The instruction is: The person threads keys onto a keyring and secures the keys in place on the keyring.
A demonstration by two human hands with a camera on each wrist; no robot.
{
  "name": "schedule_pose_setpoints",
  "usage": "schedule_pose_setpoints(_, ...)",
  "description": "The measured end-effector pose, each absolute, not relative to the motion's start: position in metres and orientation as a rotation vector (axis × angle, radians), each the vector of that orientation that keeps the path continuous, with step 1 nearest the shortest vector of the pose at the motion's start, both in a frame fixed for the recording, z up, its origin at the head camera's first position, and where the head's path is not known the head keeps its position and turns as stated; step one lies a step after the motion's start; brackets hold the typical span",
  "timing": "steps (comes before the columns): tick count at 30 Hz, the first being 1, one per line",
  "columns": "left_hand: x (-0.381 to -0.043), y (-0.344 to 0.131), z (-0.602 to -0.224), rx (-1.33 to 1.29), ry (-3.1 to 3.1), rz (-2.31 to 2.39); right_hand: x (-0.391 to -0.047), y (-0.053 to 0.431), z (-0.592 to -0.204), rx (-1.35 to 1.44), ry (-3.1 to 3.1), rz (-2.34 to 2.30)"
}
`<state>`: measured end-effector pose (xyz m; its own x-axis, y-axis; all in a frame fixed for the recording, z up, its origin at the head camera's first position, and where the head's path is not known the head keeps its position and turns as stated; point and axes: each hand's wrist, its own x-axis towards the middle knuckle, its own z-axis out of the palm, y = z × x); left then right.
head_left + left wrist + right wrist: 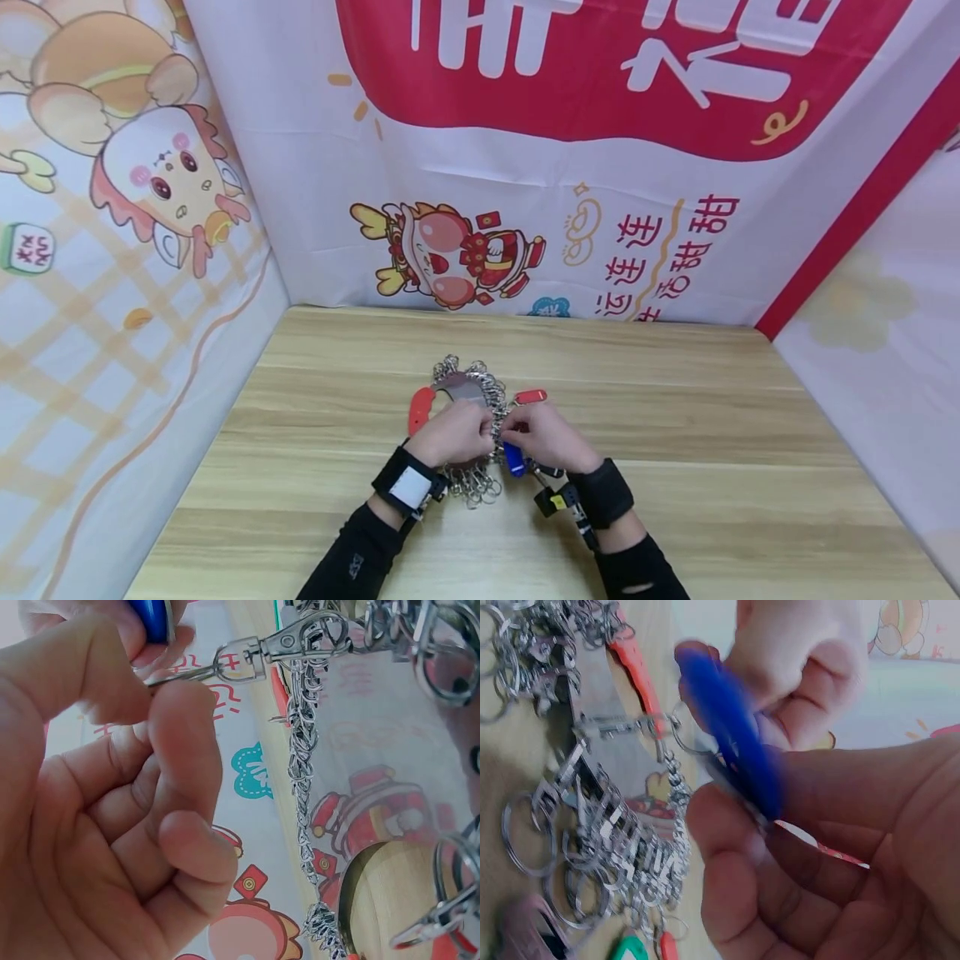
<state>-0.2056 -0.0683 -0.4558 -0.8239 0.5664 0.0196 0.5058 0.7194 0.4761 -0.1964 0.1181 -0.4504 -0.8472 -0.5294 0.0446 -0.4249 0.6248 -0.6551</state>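
Note:
A shiny flat plate (465,390) with a red handle (420,410) lies on the table, ringed by many metal swivel clasps and split rings. My left hand (461,432) pinches a split ring (187,676) between thumb and index finger; the ring hangs from a swivel clasp (289,643) at the plate's rim. Close beside it, my right hand (553,437) pinches a blue key tag (731,731) between thumb and fingers. The tag is blurred and overlaps the ring in the right wrist view.
A red tag (531,396) lies just beyond my right hand. Green (631,949) and dull pink (532,922) tags show nearby in the right wrist view. Loose rings (474,485) fan out at the plate's near side. A printed cloth wall (300,208) stands behind the wooden table (712,467).

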Motion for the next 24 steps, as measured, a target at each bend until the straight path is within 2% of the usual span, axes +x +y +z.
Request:
schedule_pose_setpoints(16,-0.204,-0.063,-0.456,0.833,2.852,0.644,-0.192,0.102,-0.458,-0.571,2.684,-1.172)
schedule_pose_setpoints(24,-0.202,-0.061,-0.457,0.898,2.896,0.596,-0.192,0.099,-0.456,-0.621,2.698,-1.137)
